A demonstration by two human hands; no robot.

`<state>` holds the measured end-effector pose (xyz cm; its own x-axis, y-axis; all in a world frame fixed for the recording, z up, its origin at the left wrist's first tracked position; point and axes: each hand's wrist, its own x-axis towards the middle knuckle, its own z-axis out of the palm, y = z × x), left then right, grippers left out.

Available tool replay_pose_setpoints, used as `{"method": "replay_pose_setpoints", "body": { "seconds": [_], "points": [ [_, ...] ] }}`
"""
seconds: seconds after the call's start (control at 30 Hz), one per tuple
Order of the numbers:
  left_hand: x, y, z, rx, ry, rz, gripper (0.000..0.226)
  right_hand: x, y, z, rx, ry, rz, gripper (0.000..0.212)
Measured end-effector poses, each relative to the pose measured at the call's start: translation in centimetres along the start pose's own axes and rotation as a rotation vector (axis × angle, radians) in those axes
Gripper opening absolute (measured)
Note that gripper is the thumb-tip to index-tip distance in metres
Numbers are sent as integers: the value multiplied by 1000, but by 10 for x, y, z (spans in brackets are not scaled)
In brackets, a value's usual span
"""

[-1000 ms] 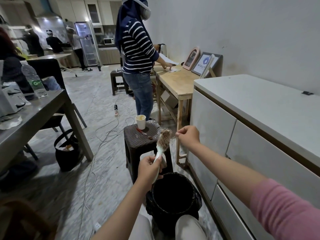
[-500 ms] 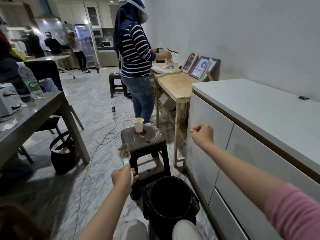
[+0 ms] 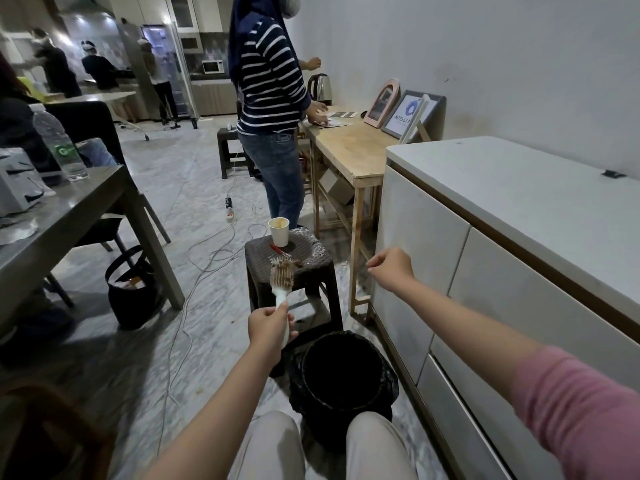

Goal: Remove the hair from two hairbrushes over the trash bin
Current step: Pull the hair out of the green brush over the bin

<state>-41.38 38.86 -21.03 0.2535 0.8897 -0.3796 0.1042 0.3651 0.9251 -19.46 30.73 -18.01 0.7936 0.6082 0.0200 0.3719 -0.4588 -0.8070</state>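
Observation:
My left hand [image 3: 268, 329] grips the white handle of a hairbrush [image 3: 282, 279], held upright with its bristle head matted with brown hair. The brush stands in front of the dark stool [image 3: 313, 258], left of and above the trash bin [image 3: 341, 372], a round bin lined with a black bag between my knees. My right hand [image 3: 391, 268] is raised to the right near the white cabinet, fingers pinched together; whether a tuft of hair is between them is too small to tell. A second brush is not visible.
A paper cup [image 3: 279, 231] and a small red item sit on the stool. White cabinet [image 3: 485, 244] runs along the right. A person in a striped top [image 3: 272, 109] stands at a wooden table [image 3: 349, 147]. Cables cross the floor; a grey table [image 3: 79, 216] and black bag [image 3: 133, 289] are left.
My left hand swung the brush out to the left and has brought it back toward the stool. My right hand pulled away from the brush to the right and stays raised.

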Motion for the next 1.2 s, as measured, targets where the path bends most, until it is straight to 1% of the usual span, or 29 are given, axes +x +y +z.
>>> {"method": "replay_pose_setpoints", "body": {
  "seconds": [0.17, 0.33, 0.47, 0.53, 0.73, 0.8, 0.87, 0.97, 1.03, 1.1, 1.2],
  "points": [
    [-3, -5, 3, 34, -59, -4, 24, -1, 9, 17, -1, -69, 75, 14],
    [-3, -6, 4, 56, -107, -8, 19, 0, 8, 18, 34, -113, 145, 22],
    [-4, -9, 6, 68, -144, -10, 24, 3, 8, 15, 71, -83, 125, 21],
    [-7, -9, 9, 72, -168, 3, 21, 4, 9, 15, 74, -79, 104, 20],
    [-10, -14, 21, 123, -219, 14, 18, -2, -1, 23, 151, -139, 110, 25],
    [-12, -18, 24, 138, -230, 16, 21, -7, -4, 28, 149, -167, 16, 32],
    [-12, -21, 29, 134, -241, 13, 28, -11, -7, 33, 115, -232, -133, 45],
    [-12, -22, 35, 85, -248, -27, 26, -19, -11, 39, 5, -347, -306, 61],
    [-11, -21, 37, 56, -258, -52, 26, -23, -13, 44, -93, -320, -404, 59],
    [-10, -20, 35, 44, -265, -62, 27, -25, -15, 46, -138, -279, -478, 50],
    [-9, -19, 30, 45, -276, -57, 22, -23, -16, 48, -202, -254, -583, 36]
  ]
}}
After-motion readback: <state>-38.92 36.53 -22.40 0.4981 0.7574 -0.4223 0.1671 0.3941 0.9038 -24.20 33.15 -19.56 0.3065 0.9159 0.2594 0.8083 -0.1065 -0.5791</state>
